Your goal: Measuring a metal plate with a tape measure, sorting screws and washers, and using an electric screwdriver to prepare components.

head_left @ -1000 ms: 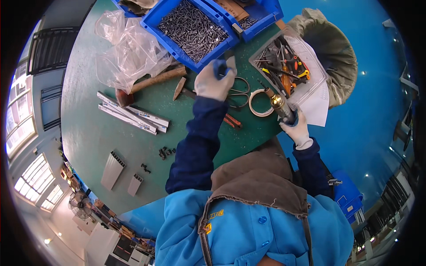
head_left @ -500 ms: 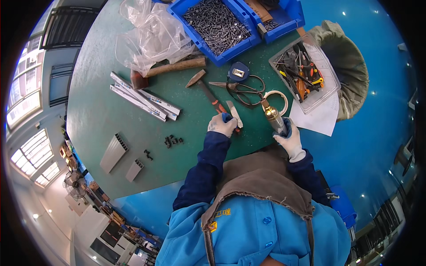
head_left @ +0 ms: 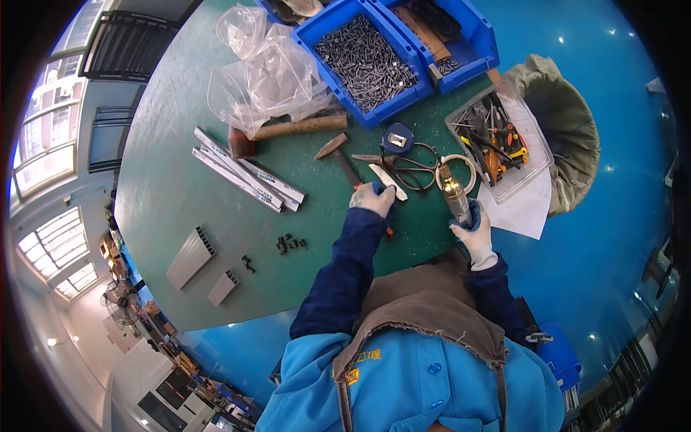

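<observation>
My left hand (head_left: 371,201), in a white glove with blue fingertips, is closed over the table. Its fingertips pinch a pale flat strip (head_left: 386,177) whose exact kind I cannot make out. Beneath the hand runs a hammer (head_left: 338,153); part of its handle is hidden. My right hand (head_left: 475,234), gloved alike, grips the grey body of a cylindrical tool (head_left: 453,193) with a shiny gold collar and a brownish tip pointing away from me. Just beyond these lie black-handled scissors (head_left: 417,169), a blue tape measure (head_left: 396,138) and a roll of tape (head_left: 469,170).
Blue bins (head_left: 385,108) of screws stand at the back, beside clear plastic bags (head_left: 277,79) and a mallet (head_left: 302,127). Metal rails (head_left: 237,173), grey profiles (head_left: 193,258) and small black parts (head_left: 288,243) lie left. A tool box (head_left: 534,155) sits right, near a cloth-lined bin (head_left: 554,93).
The view has shifted, so the table sits lower and further right. Relative to the hammer, my left hand and the pale strip have moved away from me; the strip has turned. My right hand keeps the tool.
</observation>
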A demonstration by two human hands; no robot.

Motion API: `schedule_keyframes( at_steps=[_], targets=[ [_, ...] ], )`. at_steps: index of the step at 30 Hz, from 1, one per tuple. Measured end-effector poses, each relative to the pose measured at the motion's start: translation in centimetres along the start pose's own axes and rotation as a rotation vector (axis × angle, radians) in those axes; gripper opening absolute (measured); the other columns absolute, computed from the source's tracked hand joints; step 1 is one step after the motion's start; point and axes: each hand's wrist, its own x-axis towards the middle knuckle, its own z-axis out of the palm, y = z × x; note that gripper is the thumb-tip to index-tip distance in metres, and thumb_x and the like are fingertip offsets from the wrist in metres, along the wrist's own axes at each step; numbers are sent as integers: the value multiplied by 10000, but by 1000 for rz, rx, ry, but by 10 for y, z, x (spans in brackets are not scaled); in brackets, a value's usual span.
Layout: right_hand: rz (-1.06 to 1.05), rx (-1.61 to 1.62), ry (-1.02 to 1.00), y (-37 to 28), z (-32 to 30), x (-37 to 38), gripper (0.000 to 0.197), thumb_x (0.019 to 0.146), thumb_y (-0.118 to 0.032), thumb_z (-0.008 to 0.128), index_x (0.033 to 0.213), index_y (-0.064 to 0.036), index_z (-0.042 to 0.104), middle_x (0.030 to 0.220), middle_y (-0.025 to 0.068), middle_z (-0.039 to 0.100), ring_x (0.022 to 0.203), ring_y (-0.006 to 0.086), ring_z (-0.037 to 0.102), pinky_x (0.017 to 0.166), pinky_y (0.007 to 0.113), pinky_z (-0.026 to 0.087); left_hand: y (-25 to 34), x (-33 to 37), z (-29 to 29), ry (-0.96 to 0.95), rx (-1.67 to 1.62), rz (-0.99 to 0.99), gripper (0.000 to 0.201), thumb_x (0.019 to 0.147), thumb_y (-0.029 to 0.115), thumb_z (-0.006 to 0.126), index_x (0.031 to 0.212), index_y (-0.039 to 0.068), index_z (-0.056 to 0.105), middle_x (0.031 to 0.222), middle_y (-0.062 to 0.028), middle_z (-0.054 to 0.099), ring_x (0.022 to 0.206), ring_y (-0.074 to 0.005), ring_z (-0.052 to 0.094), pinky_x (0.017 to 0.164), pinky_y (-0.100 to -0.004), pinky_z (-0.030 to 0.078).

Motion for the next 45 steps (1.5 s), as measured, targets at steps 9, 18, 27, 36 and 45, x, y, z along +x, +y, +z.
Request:
schedule_keyframes(
  at_steps=[9, 18, 27, 36, 45],
  targets=[
    [-60, -14, -153, -12, -11, 7, 610, 658, -33, 751, 1232, 5, 547, 1094, 152, 663, 954, 254, 639, 895, 316, 491, 138, 77, -83, 835, 892, 794, 402, 780, 243, 696, 1147, 100, 617, 1220, -103, 631, 1080, -285, 603, 899, -438, 451],
    [16, 26, -108, -6, -7, 5, 601, 659, -49, 761, 1222, 18, 561, 1098, 154, 671, 945, 252, 647, 888, 317, 499, 183, 176, -76, 165, 366, 124, 565, 958, 503, 428, 1312, 73, 527, 1246, -229, 602, 1095, -400, 613, 927, -501, 482],
    [9, 10, -63, 0, -1, 5, 610, 654, -69, 774, 1221, 19, 566, 1078, 156, 678, 925, 257, 655, 871, 320, 510, 158, 214, -81, 116, 721, 525, 468, 914, 374, 503, 1267, 70, 548, 1172, -213, 639, 1067, -382, 633, 870, -458, 527],
    [-62, -41, 2, 8, 2, 1, 613, 652, -92, 781, 1217, 20, 572, 1062, 166, 682, 906, 269, 661, 854, 330, 520, 167, 190, -115, -119, -305, 520, 333, 818, 21, 566, 1147, 75, 543, 1019, -159, 664, 892, -309, 630, 699, -368, 528],
    [-68, -22, -32, 40, -3, 8, 640, 647, -97, 798, 1228, 34, 563, 1036, 172, 683, 849, 266, 664, 812, 321, 531, 105, 145, -137, -742, -1452, 369, 305, 819, -35, 543, 1087, 108, 513, 948, -168, 640, 708, -257, 589, 522, -284, 466]
  ],
)
